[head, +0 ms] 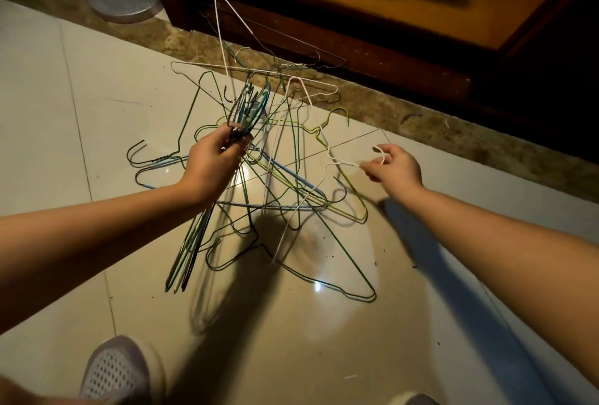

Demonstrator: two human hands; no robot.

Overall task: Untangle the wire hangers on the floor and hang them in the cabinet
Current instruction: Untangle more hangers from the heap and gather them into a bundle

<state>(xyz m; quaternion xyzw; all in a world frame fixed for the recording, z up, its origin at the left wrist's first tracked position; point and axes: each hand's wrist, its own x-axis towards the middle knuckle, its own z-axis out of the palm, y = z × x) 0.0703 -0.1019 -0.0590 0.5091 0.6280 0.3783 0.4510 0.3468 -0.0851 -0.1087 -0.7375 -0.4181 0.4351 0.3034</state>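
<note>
While left grip [212, 166] holds bundle [193, 244], hooks upward

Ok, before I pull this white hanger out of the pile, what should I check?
1. Left hand grips the bundle by the necks: ok.
2. Right hand pinches the white hanger at its hook: ok.
3. White hanger free of the pile: not ok, green wires cross it.
4. Rail inside the cabinet: cannot tell, out of view.
5. Shoe apart from the wires: ok.
</note>
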